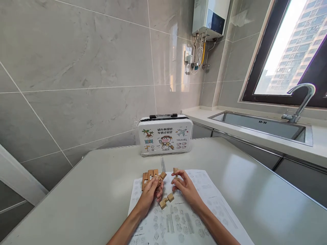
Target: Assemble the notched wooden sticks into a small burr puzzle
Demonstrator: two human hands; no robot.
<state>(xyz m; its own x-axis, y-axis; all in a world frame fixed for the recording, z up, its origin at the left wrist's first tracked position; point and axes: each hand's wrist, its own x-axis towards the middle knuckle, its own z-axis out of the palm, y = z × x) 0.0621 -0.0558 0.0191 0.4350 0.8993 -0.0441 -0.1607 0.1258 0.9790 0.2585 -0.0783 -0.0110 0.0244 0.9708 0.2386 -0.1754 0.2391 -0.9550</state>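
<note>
My left hand [152, 191] is closed around a notched wooden puzzle piece [162, 175], whose end sticks out past the fingers. Between the fingertips of my right hand [186, 188] stands another wooden puzzle piece [175, 170], held upright. A third, loose wooden puzzle piece [166, 200] lies on the paper between my wrists. Several darker wooden puzzle pieces [145, 179] lie side by side just beyond my left hand, partly covered by it. Beneath everything is a printed instruction sheet [178, 221] with small line drawings of shapes.
A white case [165, 136] with cartoon prints and a black handle stands at the table's back. The pale table [107, 190] spreads to both sides. On the right is a counter with a sink [260, 124] and faucet [304, 100]; a water heater [211, 20] hangs above.
</note>
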